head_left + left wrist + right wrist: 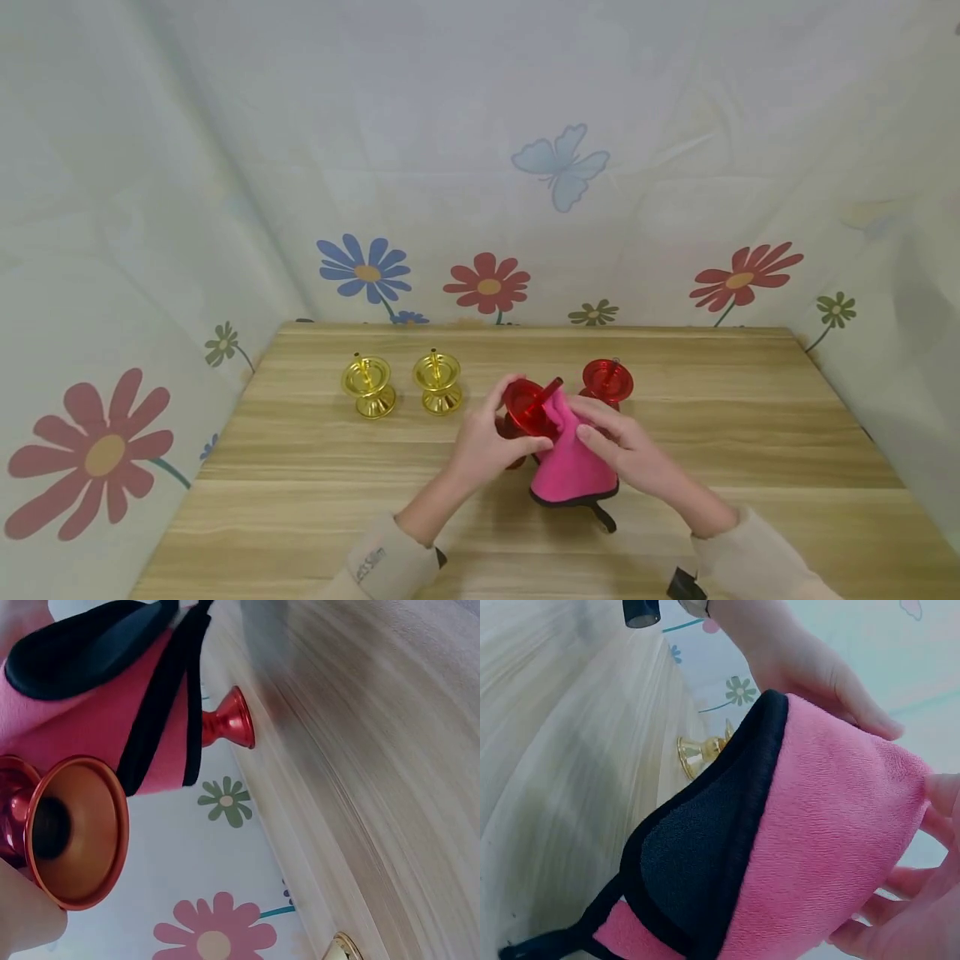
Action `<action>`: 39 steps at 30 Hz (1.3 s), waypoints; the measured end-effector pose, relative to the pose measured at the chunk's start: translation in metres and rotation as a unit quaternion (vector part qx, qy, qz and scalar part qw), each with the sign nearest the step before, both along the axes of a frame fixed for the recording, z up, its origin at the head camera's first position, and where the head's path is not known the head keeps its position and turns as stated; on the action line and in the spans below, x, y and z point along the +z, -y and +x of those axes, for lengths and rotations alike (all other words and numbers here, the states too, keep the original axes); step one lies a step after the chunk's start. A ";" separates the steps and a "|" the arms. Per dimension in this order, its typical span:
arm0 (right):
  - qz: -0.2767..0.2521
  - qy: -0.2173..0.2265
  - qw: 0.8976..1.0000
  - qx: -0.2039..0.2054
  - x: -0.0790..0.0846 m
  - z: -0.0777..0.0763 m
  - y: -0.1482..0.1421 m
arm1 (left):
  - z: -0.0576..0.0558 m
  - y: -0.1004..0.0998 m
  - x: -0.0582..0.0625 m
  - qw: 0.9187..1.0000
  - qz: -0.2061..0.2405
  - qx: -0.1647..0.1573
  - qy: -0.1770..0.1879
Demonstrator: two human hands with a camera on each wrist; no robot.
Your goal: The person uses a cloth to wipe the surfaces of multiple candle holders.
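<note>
My left hand [487, 437] grips a shiny red candle holder [527, 408] with a shallow dish and a centre post. The holder is tilted, and its hollow flared base [82, 832] faces the left wrist camera. With my right hand [626, 446] I pinch a pink cloth [573, 462] with black trim and a loop, bunched at the top against the dish and post. The cloth's dark underside [705, 855] shows in the right wrist view. Just behind my right hand stands a second red candle holder [608, 380], its lower part partly hidden.
Two gold candle holders [367, 379] [437, 372] stand upright side by side toward the table's back left. The wooden table [337, 483] ends at a flowered curtain [420, 167] behind and at both sides.
</note>
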State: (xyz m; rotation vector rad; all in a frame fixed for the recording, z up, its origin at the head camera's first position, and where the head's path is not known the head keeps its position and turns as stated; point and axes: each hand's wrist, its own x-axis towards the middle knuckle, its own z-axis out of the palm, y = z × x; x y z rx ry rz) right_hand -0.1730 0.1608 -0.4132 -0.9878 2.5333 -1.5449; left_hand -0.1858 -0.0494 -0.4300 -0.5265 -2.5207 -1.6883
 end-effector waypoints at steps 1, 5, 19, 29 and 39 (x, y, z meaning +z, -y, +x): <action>0.003 0.014 1.000 -0.007 0.000 0.001 0.001 | 0.001 0.000 0.000 1.000 -0.003 0.003 -0.009; 0.020 0.051 0.998 -0.041 0.001 0.003 0.003 | 0.005 -0.003 0.001 0.996 -0.037 0.014 -0.075; -0.068 0.088 0.992 -0.061 -0.006 -0.001 0.015 | 0.014 -0.010 0.000 0.960 -0.147 -0.016 -0.238; -0.060 0.076 0.990 -0.098 -0.008 0.000 0.017 | 0.013 -0.008 0.002 0.987 -0.092 -0.074 -0.111; -0.050 0.058 0.996 -0.051 -0.010 0.000 0.013 | 0.005 0.001 0.002 0.990 -0.049 -0.132 0.029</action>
